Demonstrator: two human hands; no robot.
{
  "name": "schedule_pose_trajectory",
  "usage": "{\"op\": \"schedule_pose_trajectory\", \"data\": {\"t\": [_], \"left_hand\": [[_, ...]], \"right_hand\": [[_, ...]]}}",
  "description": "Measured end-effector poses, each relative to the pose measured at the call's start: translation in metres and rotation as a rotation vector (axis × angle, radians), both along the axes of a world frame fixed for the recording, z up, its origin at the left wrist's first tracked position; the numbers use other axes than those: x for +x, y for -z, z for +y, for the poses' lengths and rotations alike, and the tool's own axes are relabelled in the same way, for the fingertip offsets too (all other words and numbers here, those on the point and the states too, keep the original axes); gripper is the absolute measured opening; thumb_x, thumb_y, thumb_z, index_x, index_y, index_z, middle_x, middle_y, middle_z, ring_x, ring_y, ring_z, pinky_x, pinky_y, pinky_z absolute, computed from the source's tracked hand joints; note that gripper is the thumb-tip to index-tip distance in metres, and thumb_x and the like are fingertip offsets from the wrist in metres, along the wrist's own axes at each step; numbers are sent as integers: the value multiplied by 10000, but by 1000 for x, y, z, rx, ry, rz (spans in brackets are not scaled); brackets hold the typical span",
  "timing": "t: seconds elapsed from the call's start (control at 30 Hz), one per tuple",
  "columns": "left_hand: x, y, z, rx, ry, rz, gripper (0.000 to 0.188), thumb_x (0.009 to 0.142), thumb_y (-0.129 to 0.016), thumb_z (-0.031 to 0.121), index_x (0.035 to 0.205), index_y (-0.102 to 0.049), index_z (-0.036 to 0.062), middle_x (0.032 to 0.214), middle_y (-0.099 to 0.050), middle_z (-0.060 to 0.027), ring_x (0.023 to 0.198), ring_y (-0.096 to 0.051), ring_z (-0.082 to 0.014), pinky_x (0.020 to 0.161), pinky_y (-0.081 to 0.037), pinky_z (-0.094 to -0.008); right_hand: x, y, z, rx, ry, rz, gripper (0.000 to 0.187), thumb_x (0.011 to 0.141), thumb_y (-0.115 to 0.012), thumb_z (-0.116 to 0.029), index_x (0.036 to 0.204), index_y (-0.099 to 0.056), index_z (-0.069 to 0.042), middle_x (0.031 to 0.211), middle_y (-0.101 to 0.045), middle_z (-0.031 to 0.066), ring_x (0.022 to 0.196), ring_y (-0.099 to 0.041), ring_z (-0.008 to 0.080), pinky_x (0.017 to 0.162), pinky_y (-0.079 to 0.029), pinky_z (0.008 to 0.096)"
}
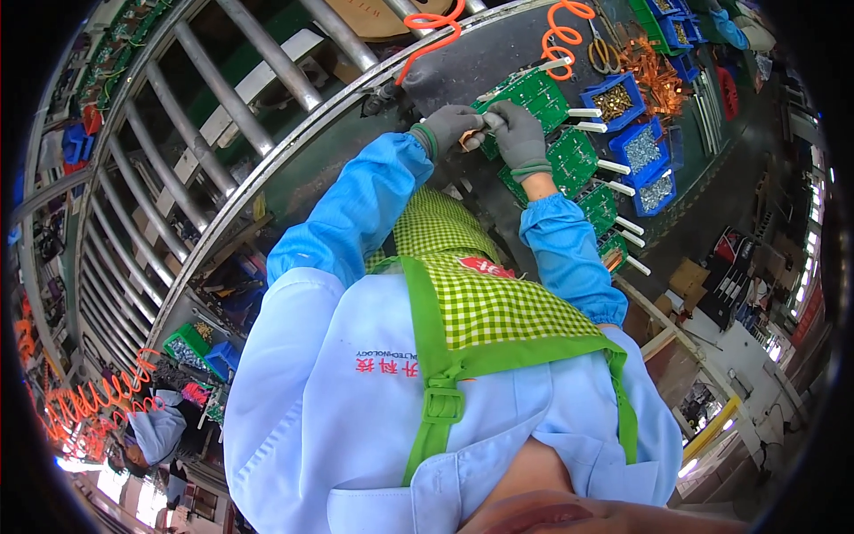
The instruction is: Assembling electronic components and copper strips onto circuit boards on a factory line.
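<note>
Both my hands wear grey gloves and meet over the near left corner of a green circuit board [538,96]. My left hand [452,127] is closed, its fingertips pinched toward the right hand. My right hand [518,135] is also closed, thumb and fingers pressed together beside the left fingertips. A small copper-coloured patch shows between the hands; I cannot tell if it is a part or a bare fingertip. More green boards [572,162] with white strips along their edges lie in a row to the right, below my right hand.
Blue bins hold brass-coloured fasteners [614,102] and silver fasteners [641,151] right of the boards. Copper strips [656,78] lie heaped behind them, near scissors [604,55]. Orange coiled hoses [562,36] hang at the back. A roller conveyor [233,89] curves along the left.
</note>
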State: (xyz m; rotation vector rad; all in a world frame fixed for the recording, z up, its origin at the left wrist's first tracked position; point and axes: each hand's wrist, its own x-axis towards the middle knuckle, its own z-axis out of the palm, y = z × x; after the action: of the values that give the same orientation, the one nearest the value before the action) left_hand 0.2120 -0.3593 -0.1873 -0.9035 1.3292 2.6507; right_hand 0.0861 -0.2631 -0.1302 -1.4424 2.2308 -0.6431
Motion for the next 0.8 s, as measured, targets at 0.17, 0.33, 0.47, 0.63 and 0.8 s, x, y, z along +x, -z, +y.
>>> {"op": "schedule_pose_trajectory", "data": {"t": [0.17, 0.33, 0.47, 0.63, 0.8], "left_hand": [[-1, 0, 0, -14, 26, 46, 238, 859, -515, 182, 955, -598, -19, 843, -603, -68, 758, -548, -129, 717, -445, -246], [1, -1, 0, -54, 26, -18, 247, 858, -522, 198, 963, -600, -12, 848, -604, -56, 768, -541, -128, 733, -438, -251], [1, -3, 4, -20, -23, -4, 250, 859, -522, 201, 967, -601, -9, 844, -602, -52, 761, -539, -125, 730, -435, -249], [0, -1, 1, -38, 31, 1, 242, 856, -530, 196, 965, -604, -7, 875, -606, -64, 763, -547, -116, 699, -451, -249], [6, 19, -6, -698, 95, 207, 220, 837, -535, 168, 937, -607, -14, 867, -601, -75, 753, -549, -128, 694, -455, -256]], "right_hand": [[8, 16, 5, -149, 149, -68, 137, 805, -580, -202, 891, -609, -99, 890, -591, 126, 800, -582, 309, 675, -470, 386], [17, 9, 4, -123, 172, 175, 139, 815, -570, -214, 904, -608, -114, 903, -540, 129, 788, -565, 322, 667, -471, 390], [13, 15, 10, -164, 121, 116, 146, 822, -560, -217, 914, -608, -115, 924, -546, 131, 807, -567, 318, 673, -472, 395], [13, 15, 7, -151, 122, 94, 166, 830, -551, -217, 941, -602, -104, 965, -551, 137, 863, -566, 319, 719, -473, 399], [9, 11, 9, -157, 7, 70, 163, 810, -565, -190, 934, -602, -91, 956, -551, 154, 863, -565, 326, 738, -472, 396]]}}
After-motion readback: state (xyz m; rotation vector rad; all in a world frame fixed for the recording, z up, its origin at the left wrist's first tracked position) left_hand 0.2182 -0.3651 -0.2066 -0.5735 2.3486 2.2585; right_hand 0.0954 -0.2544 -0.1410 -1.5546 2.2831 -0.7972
